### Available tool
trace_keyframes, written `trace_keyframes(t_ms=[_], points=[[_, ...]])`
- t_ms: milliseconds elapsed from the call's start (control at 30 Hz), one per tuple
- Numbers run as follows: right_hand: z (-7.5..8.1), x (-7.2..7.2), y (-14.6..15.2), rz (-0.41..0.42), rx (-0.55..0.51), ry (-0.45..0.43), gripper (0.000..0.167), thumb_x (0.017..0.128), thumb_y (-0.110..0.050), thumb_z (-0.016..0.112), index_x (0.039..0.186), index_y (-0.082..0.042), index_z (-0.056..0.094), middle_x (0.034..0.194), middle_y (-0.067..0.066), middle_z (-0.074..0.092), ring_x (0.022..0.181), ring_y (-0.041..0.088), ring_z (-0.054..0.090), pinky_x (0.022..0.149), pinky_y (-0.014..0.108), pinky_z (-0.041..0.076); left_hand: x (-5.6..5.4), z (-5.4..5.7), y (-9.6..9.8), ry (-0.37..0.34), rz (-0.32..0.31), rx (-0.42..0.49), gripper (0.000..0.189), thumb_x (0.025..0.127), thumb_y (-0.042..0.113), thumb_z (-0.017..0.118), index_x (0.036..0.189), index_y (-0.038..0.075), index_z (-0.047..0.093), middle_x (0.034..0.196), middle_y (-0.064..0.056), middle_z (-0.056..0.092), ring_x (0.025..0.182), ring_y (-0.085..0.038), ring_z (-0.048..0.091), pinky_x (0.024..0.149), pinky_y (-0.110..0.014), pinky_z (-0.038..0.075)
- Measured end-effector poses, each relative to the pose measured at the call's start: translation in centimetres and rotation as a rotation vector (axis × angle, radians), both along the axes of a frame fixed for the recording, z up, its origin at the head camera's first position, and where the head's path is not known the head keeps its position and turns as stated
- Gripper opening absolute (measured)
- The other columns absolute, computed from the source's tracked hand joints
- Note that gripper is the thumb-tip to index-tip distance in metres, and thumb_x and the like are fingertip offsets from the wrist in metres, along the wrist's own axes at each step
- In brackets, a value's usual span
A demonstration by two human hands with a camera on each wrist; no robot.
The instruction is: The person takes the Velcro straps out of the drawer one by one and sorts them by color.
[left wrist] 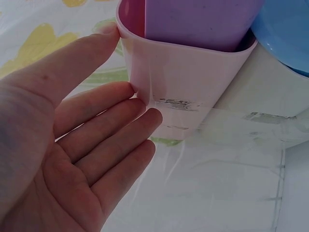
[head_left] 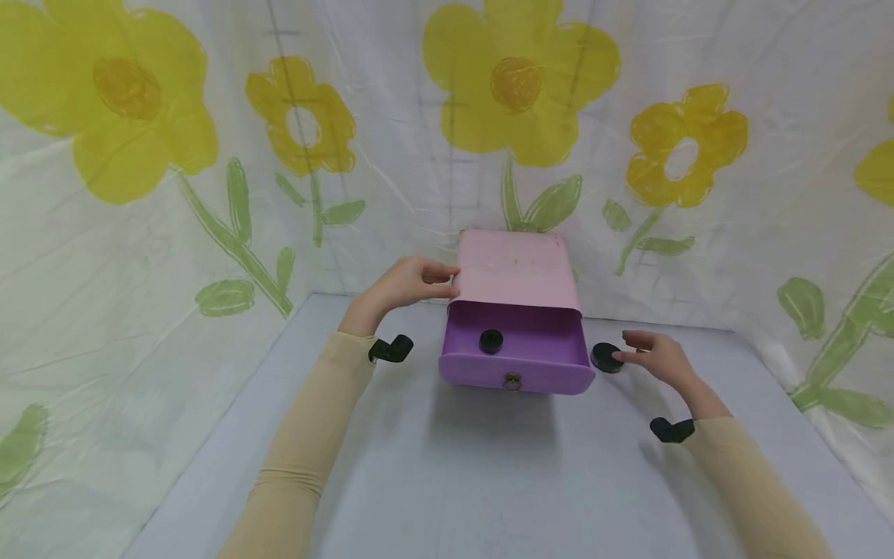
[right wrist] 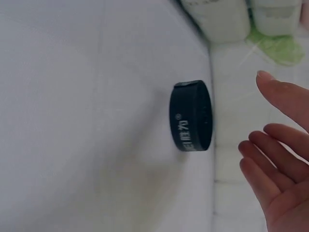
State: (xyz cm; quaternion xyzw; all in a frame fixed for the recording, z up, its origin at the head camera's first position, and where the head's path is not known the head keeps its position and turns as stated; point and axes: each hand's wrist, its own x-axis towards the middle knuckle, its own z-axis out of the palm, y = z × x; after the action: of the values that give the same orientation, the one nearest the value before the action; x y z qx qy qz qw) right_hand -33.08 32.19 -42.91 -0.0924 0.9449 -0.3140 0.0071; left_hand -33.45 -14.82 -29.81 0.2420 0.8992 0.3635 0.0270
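Observation:
A pink box (head_left: 515, 268) has its purple drawer (head_left: 517, 371) pulled out. A small black roll (head_left: 491, 341) lies inside the drawer. My left hand (head_left: 412, 281) touches the box's left side. In the left wrist view its thumb is at the rim and the fairly straight fingers reach the pink wall (left wrist: 181, 72). My right hand (head_left: 660, 359) is beside a black tape roll (head_left: 607, 358), right of the drawer. In the right wrist view, white lettering shows on the tape roll (right wrist: 190, 116), with a gap between it and the relaxed fingers (right wrist: 263, 181).
A white housing with a blue drawer (left wrist: 287, 34) adjoins the pink box in the left wrist view. The pale table (head_left: 482, 489) runs back to a curtain with yellow flowers (head_left: 520, 85). Dark wrist mounts (head_left: 391, 349) jut out at both sleeves.

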Motion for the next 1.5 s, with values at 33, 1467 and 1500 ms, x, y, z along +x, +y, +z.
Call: trace_keyframes(t_ms=[33,1467,1500], points=[[0.3,0.1,0.0,0.004,0.001,0.004,0.071,0.085,-0.045,0.068,0.135,0.002,0.05,0.135,0.025,0.051,0.121,0.045,0.05,0.096,0.054,0.045,0.0,0.0,0.0,0.001,-0.002,0.0,0.055,0.083,0.043,0.071,0.13,0.018,0.06,0.129,-0.002,0.061,0.12,-0.019,0.057,0.097,-0.037,0.048],[11.4,7.6,-6.2,0.199,-0.119,0.231,0.053,0.079,-0.031,0.077,0.126,-0.012,0.062,0.121,0.011,0.066,0.097,-0.014,0.059,0.081,0.01,0.05,0.1,0.0,0.0,-0.004,0.008,0.011,0.056,0.082,0.045,0.071,0.13,0.019,0.06,0.129,-0.002,0.062,0.12,-0.017,0.057,0.097,-0.037,0.048],[11.6,7.6,-6.5,0.206,-0.125,0.234,0.052,0.079,-0.031,0.077,0.125,-0.012,0.062,0.12,0.011,0.066,0.096,-0.015,0.058,0.08,0.01,0.05,0.1,0.0,0.0,-0.004,0.008,0.011,0.055,0.082,0.045,0.071,0.13,0.019,0.06,0.129,-0.002,0.062,0.12,-0.017,0.057,0.098,-0.037,0.048]])
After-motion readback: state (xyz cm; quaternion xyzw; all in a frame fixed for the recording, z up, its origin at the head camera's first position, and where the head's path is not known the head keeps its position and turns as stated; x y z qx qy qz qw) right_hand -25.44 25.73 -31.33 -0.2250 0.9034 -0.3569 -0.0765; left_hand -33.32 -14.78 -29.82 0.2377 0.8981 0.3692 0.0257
